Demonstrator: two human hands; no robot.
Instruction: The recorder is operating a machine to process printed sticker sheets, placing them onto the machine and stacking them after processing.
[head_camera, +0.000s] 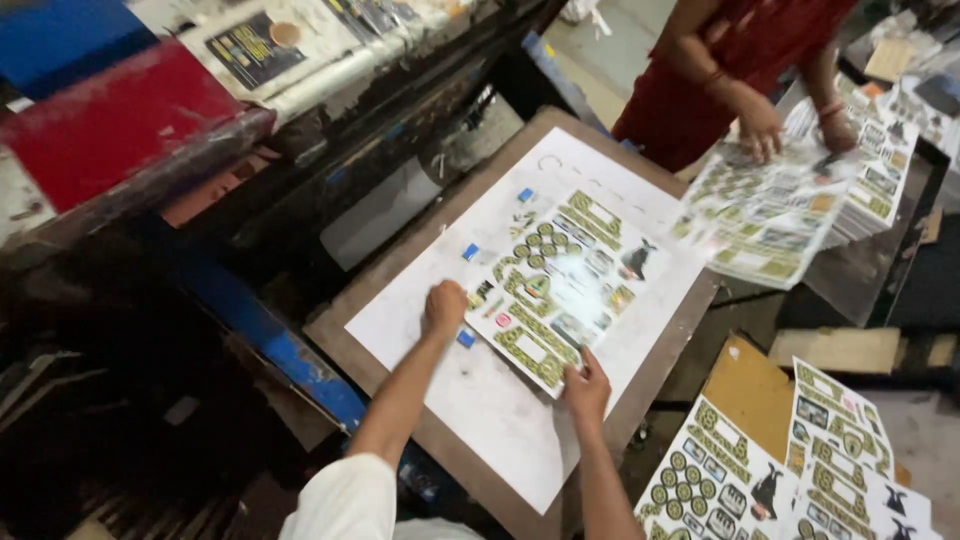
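Two hands are working one printed sheet (560, 290) on the bench (400, 290). The sheet is lying flat on a white board (480, 400) that is covering most of the bench top, and it is turned at a slant to the board's edges.

The left hand (444, 306) is pressing down at the sheet's near-left edge, grip curled into a loose fist; whether it is pinching the paper or only pushing on it is not clear. The right hand (587, 388) is sitting at the near corner, fingers closed onto the edge, looking like a pinch on the sheet.

Key relation: the sheet's long axis is running from the right hand's corner up and away toward the far right, so the bulk of it is lying beyond both hands. Both hands are on the same near side; neither is reaching the far edge. The right hand is at the end of the long axis, the left is midway along one side.

Small blue tabs (466, 338) are sitting on the board just beside the left hand. More printed sheets (720, 480) are stacking at lower right. A second person's hands (760, 135) are handling another stack (770, 225) at the far right, well apart.
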